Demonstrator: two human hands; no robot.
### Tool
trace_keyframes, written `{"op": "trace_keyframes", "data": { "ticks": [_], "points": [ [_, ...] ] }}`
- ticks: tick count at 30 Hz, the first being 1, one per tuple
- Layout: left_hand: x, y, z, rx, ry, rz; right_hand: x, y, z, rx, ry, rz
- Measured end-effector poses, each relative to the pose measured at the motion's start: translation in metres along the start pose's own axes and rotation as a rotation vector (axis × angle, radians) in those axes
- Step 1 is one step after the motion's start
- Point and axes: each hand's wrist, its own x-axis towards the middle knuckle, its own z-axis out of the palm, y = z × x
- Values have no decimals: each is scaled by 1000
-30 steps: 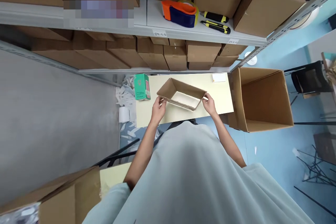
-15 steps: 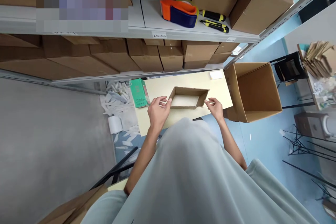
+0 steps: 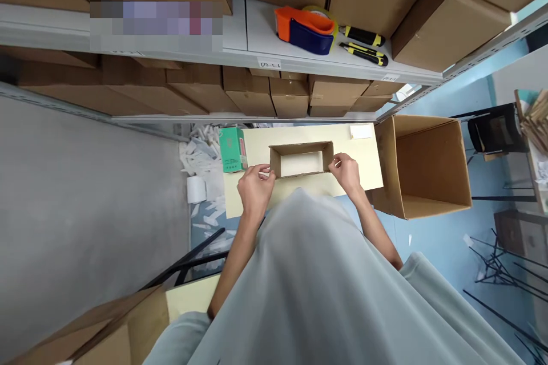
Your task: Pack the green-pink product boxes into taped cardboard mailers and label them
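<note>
Both hands at work on the bench [image 3: 363,170], just below the shelving. Between them: a shallow cardboard tray [image 3: 302,149], longer side across the body, open top facing up. It sits over the middle of the bench; from above, cannot tell whether it rests flat or is held slightly clear. Pale panel within; unclear whether that is a base or the bench showing through.

Right hand [image 3: 346,172]: thumb and fingers pinched on the tray's right end. Left hand [image 3: 257,189]: fingers curled at the left near corner, at or against the wall; whether truly gripping, cannot tell.

Nearby: green box [image 3: 231,150] just left of the tray, small white item [image 3: 361,132] at the far right of the bench, large open carton [image 3: 387,154] beside the bench's right end. Two cutters [image 3: 363,35] lie on the shelf [image 3: 299,67] above, apparently not in use.

Step in hand, my reading: handling the tray by its ends, perhaps squaring or placing it. The next move would call for even pressure from both sides, walls kept upright; thin card could skew if one end leads.
</note>
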Motion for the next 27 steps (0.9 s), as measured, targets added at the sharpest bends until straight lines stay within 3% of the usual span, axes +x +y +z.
{"op": "trace_keyframes", "data": {
  "ticks": [8,15,19,23,27],
  "points": [
    [-14,14,22,14,-58,91,7,5,15,-66,-212,-183],
    [-14,-8,22,43,-211,270,11,29,22,114,-457,-452],
    [-7,-20,26,46,-247,244,17,41,25,146,-379,-417],
    [9,-23,29,64,-102,206,29,41,25,42,-176,-266],
    [25,-24,23,75,-109,343,41,37,18,-4,-178,-256]
  ]
}}
